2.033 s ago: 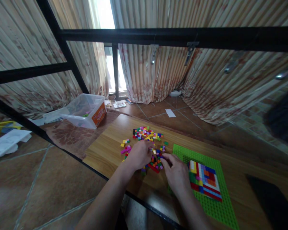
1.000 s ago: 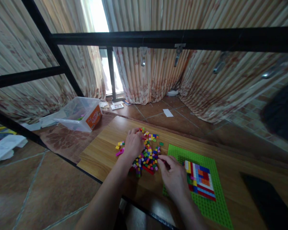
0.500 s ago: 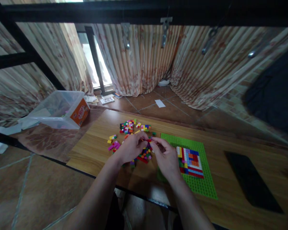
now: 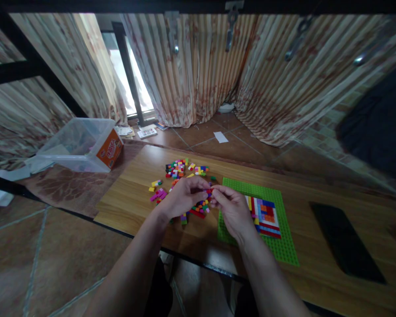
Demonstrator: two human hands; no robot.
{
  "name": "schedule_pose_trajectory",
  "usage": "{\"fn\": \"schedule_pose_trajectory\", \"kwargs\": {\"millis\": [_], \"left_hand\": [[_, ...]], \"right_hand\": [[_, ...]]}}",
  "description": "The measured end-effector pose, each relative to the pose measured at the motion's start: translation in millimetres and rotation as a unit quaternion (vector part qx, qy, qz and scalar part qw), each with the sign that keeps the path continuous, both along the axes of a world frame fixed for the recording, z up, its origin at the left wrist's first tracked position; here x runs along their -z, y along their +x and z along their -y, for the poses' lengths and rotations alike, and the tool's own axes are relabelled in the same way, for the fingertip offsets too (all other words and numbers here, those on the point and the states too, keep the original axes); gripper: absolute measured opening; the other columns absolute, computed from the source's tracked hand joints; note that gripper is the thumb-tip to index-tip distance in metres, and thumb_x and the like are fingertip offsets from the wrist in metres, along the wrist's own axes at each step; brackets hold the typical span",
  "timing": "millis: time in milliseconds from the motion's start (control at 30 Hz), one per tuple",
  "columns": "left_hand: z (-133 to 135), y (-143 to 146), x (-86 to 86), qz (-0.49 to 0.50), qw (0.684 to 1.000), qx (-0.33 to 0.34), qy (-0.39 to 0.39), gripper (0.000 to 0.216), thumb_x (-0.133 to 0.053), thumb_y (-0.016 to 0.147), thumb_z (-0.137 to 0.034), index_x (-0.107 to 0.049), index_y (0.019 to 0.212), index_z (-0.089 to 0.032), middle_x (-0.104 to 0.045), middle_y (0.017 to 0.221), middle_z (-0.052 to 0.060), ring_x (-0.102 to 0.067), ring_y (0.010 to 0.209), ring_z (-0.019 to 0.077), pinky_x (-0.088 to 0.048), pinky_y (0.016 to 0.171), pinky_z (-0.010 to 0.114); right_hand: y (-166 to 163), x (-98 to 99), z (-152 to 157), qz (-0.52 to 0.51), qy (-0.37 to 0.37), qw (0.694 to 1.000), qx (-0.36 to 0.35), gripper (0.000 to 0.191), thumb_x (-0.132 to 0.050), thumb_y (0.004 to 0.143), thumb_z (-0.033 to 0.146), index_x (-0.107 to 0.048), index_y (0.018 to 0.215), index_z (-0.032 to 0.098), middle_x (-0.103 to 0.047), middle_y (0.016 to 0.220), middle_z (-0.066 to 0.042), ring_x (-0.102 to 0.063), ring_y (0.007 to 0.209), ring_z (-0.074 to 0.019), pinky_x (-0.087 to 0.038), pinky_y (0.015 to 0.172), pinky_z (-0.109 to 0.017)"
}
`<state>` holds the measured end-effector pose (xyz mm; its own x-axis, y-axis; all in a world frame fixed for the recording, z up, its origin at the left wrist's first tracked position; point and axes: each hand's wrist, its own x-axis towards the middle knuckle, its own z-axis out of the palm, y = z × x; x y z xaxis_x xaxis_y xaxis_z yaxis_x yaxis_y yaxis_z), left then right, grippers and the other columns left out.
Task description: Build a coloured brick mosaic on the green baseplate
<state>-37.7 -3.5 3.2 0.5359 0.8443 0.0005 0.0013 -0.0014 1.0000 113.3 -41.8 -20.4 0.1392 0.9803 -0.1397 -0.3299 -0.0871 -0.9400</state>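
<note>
One red piece (image 4: 209,192), pinched by left hand (image 4: 181,199) and right hand (image 4: 233,210) fingers, likely for steadiness; green baseplate (image 4: 285,247) at its four o'clock.

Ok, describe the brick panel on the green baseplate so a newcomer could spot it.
Find the wooden table, then the studded green baseplate on it, by the right hand. On that baseplate sits the brick panel, a flat striped block with an orange patch. Unlike the loose bricks, its pieces lie packed together in orderly lines.
</note>
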Motion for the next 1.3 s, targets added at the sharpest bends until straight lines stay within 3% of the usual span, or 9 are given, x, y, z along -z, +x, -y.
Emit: {"fn": "schedule_pose_trajectory", "kwargs": {"millis": [133, 233, 367, 433, 500, 600, 800, 1033, 1300], "left_hand": [[-1, -3, 1.4, 0.004, 1.000, -0.010, -0.001, 0.019, -0.069, 0.078, -0.023, -0.063, 0.090, -0.011, -0.066, 0.082, 0.003, -0.060, 0.073, 0.0113, -0.047, 0.070, 0.023], [-2, -5, 3.1, 0.018, 0.999, -0.043, 0.003, 0.019, -0.071, 0.075, -0.018, -0.061, 0.090, -0.012, -0.065, 0.081, 0.002, -0.060, 0.073, 0.0104, -0.047, 0.070, 0.022], [-4, -7, 6.2, 0.004, 0.997, -0.064, 0.032, 0.019, -0.071, 0.074, -0.016, -0.060, 0.089, -0.013, -0.065, 0.078, 0.000, -0.060, 0.072, 0.0104, -0.048, 0.071, 0.023], [-4, -8, 7.8, -0.016, 0.996, -0.066, 0.053, 0.018, -0.070, 0.074, -0.015, -0.061, 0.090, -0.013, -0.066, 0.080, 0.001, -0.061, 0.073, 0.0112, -0.048, 0.072, 0.023], [-5, -8, 9.3, -0.033, 0.995, -0.063, 0.070, 0.017, -0.068, 0.075, -0.013, -0.061, 0.090, -0.013, -0.068, 0.082, 0.002, -0.062, 0.075, 0.0118, -0.049, 0.073, 0.024], [-6, -8, 11.9, -0.042, 0.994, -0.057, 0.079, 0.016, -0.064, 0.076, -0.009, -0.062, 0.091, -0.014, -0.068, 0.082, 0.002, -0.063, 0.077, 0.0120, -0.050, 0.076, 0.024], [-7, -6, 16.3, -0.045, 0.995, -0.042, 0.078, 0.013, -0.060, 0.080, -0.010, -0.062, 0.092, -0.014, -0.070, 0.088, 0.003, -0.065, 0.082, 0.0130, -0.051, 0.076, 0.024], [-1, 2, 7.4, -0.004, 0.999, -0.039, 0.017, 0.011, -0.068, 0.077, -0.015, -0.066, 0.087, -0.012, -0.071, 0.083, 0.004, -0.065, 0.078, 0.0127, -0.051, 0.073, 0.023], [-2, -5, 3.1, 0.060, 0.994, -0.058, -0.077, 0.032, -0.082, 0.066, -0.030, -0.071, 0.089, -0.012, -0.072, 0.082, 0.004, -0.065, 0.073, 0.0132, -0.051, 0.071, 0.024]], "right_hand": [[0, 0.7, 1, -0.008, -0.007, 1.000, 0.011, 0.029, -0.079, 0.062, 0.041, -0.072, 0.080, 0.019, -0.063, 0.061, 0.003, -0.054, 0.053, -0.0108, -0.047, 0.054, -0.025], [1, 5.8, 0, 0.148, 0.023, 0.988, 0.048, 0.022, -0.072, 0.070, 0.040, -0.072, 0.081, 0.020, -0.067, 0.068, 0.000, -0.059, 0.061, -0.0147, -0.049, 0.062, -0.030], [0, 10.5, 2, 0.412, 0.086, 0.907, 0.027, 0.015, -0.060, 0.080, 0.028, -0.073, 0.082, 0.021, -0.071, 0.083, -0.004, -0.064, 0.078, -0.0196, -0.048, 0.076, -0.034], [-2, 11.5, 4, 0.473, 0.101, 0.875, -0.004, 0.017, -0.056, 0.082, 0.023, -0.073, 0.084, 0.021, -0.071, 0.084, -0.005, -0.064, 0.078, -0.0200, -0.048, 0.075, -0.034], [-3, 11.8, 5, 0.489, 0.096, 0.866, -0.024, 0.019, -0.055, 0.082, 0.021, -0.073, 0.089, 0.021, -0.072, 0.085, -0.005, -0.065, 0.076, -0.0199, -0.048, 0.074, -0.034], [-3, 10.6, 5, 0.466, 0.079, 0.881, -0.013, 0.020, -0.058, 0.082, 0.025, -0.073, 0.095, 0.020, -0.073, 0.087, -0.005, -0.066, 0.073, -0.0194, -0.050, 0.072, -0.034], [-3, 5.3, 5, 0.319, 0.100, 0.942, 0.019, 0.025, -0.061, 0.082, 0.036, -0.071, 0.099, 0.021, -0.074, 0.086, -0.003, -0.068, 0.078, -0.0187, -0.054, 0.072, -0.032], [-5, 1.7, 6, 0.263, 0.091, 0.960, 0.044, 0.021, -0.063, 0.080, 0.038, -0.074, 0.086, 0.021, -0.074, 0.079, -0.002, -0.066, 0.069, -0.0168, -0.053, 0.064, -0.029], [-5, 0.8, 3, 0.112, 0.056, 0.991, 0.050, 0.022, -0.071, 0.072, 0.040, -0.073, 0.081, 0.020, -0.064, 0.056, 0.003, -0.058, 0.051, -0.0138, -0.049, 0.053, -0.027]]}}
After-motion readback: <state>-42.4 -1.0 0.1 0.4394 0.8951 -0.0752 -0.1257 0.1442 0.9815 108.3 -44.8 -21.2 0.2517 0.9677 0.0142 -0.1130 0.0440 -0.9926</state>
